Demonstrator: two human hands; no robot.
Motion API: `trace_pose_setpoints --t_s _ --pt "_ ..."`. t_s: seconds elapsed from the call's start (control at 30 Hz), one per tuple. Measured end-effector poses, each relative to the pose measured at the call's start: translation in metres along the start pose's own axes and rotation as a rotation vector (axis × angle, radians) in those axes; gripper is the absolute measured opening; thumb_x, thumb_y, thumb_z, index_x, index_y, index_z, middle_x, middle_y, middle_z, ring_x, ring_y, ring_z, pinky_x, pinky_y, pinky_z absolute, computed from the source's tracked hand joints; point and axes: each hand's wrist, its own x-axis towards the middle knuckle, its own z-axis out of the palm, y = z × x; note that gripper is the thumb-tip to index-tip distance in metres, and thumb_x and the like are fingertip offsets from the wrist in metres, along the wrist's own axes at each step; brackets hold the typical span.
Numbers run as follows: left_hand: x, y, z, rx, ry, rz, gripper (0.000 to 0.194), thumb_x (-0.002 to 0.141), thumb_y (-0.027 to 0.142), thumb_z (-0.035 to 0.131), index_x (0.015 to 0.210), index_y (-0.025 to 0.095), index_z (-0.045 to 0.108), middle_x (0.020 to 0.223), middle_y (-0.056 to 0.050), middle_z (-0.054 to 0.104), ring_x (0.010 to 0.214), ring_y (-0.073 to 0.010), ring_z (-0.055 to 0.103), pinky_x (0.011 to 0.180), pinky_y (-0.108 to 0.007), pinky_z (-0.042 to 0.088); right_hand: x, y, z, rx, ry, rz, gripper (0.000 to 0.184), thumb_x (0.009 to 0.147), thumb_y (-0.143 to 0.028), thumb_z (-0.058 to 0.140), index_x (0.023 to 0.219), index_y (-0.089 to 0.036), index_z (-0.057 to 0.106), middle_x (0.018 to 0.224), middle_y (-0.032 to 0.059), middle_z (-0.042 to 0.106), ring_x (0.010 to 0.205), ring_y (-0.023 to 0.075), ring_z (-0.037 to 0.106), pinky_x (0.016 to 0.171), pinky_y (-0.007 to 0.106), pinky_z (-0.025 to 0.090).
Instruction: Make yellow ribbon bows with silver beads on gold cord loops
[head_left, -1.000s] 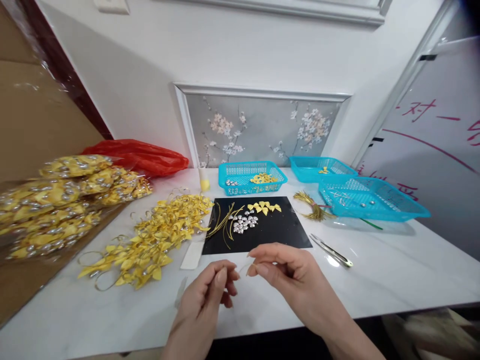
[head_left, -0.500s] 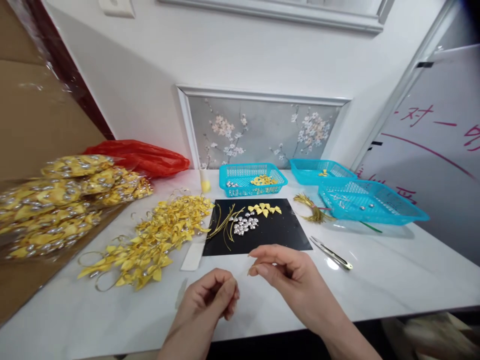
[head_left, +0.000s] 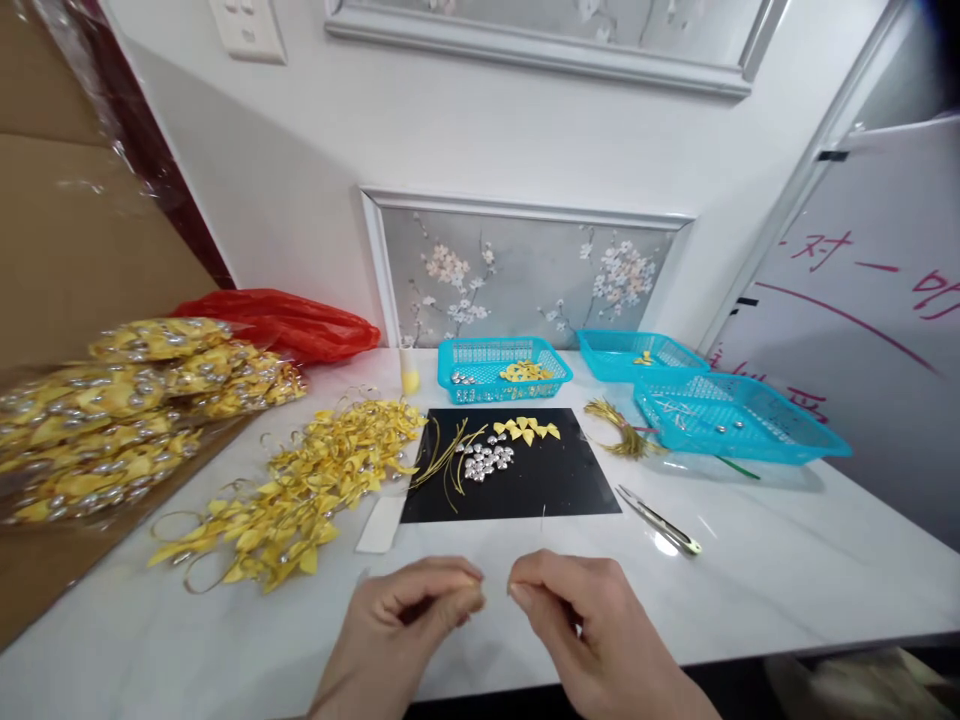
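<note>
My left hand is closed in a pinch above the near part of the white table. Facing it across a small gap, my right hand is pinched too. Whatever lies between either hand's fingertips is too small to make out. A very thin pale line shows just above my right hand. Beyond the hands lies a black mat with silver heart-like beads, yellow petal-shaped pieces and thin olive cords on it.
Left of the mat spreads a heap of yellow-and-silver strands, with bagged ones farther left. Blue baskets stand behind. Scissors-like snips, a cord bundle and a white strip lie around the mat.
My right hand has come down and its fingers have closed into a pinch. The left hand's fingertips now point toward it. The view has tilted up slightly.
</note>
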Motion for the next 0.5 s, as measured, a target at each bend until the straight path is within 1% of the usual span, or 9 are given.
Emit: trace_pose_setpoints --t_s 0.03,0.1,0.17,0.23,0.3,0.4,0.5 --pt "0.0 0.0 0.003 0.079 -0.082 0.037 0.013 0.075 0.029 0.076 0.064 0.025 0.081 0.078 -0.006 0.077 0.075 -0.0224 0.069 0.07 -0.027 0.054 0.0 -0.002 -0.002 -0.002 0.002 0.003 0.024 0.097 -0.025 0.046 0.08 -0.02 0.062 0.059 -0.0029 0.05 0.05 0.0112 0.045 0.048 0.025 0.029" --pt "-0.002 -0.001 0.009 0.163 -0.221 0.102 0.019 0.08 0.024 0.07 0.065 0.025 0.082 0.077 -0.007 0.079 0.076 -0.0246 0.071 0.073 -0.031 0.055 -0.002 -0.004 -0.003 -0.009 0.001 0.016 0.026 0.096 -0.026 0.046 0.076 -0.02 0.06 0.057 -0.0033 0.049 0.049 0.0109 0.044 0.047 0.024 0.028" --pt "-0.003 0.0 0.014 0.219 -0.272 0.163 0.024 0.083 0.02 0.066 0.066 0.026 0.082 0.076 -0.007 0.079 0.074 -0.0248 0.072 0.073 -0.032 0.055 -0.004 -0.004 -0.001 -0.048 0.015 0.024 0.026 0.095 -0.026 0.047 0.074 -0.021 0.061 0.057 -0.0029 0.052 0.051 0.0118 0.047 0.049 0.024 0.03" --pt "-0.003 0.001 0.016 0.256 -0.245 0.199 0.025 0.083 0.02 0.065 0.066 0.027 0.082 0.075 -0.006 0.08 0.071 -0.0243 0.072 0.071 -0.031 0.055 -0.006 -0.003 0.002 -0.091 0.044 0.016 0.023 0.094 -0.025 0.05 0.075 -0.023 0.063 0.058 -0.0024 0.054 0.054 0.013 0.048 0.052 0.024 0.033" --pt "0.0 0.002 0.015 0.267 -0.19 0.191 0.022 0.081 0.022 0.068 0.065 0.027 0.081 0.076 -0.006 0.08 0.071 -0.0242 0.073 0.07 -0.03 0.054 -0.008 -0.002 0.004 -0.084 0.056 0.01 0.023 0.094 -0.024 0.05 0.075 -0.023 0.063 0.056 -0.0029 0.052 0.052 0.0129 0.047 0.051 0.024 0.033" --pt "0.004 0.003 0.011 0.198 -0.096 0.111 0.016 0.074 0.026 0.073 0.059 0.024 0.079 0.073 -0.007 0.078 0.069 -0.0234 0.071 0.065 -0.028 0.053 -0.006 -0.003 0.0 -0.021 0.049 0.027 0.023 0.094 -0.024 0.049 0.074 -0.022 0.06 0.055 -0.0042 0.046 0.05 0.0115 0.043 0.048 0.025 0.027" --pt "0.004 0.005 0.009 0.054 -0.006 0.043 0.018 0.068 0.025 0.077 0.051 0.021 0.071 0.064 -0.004 0.071 0.061 -0.018 0.063 0.058 -0.024 0.048 -0.003 -0.007 -0.008 0.033 0.015 0.08 0.023 0.094 -0.024 0.048 0.072 -0.021 0.056 0.055 -0.0054 0.04 0.049 0.01 0.037 0.047 0.025 0.022"
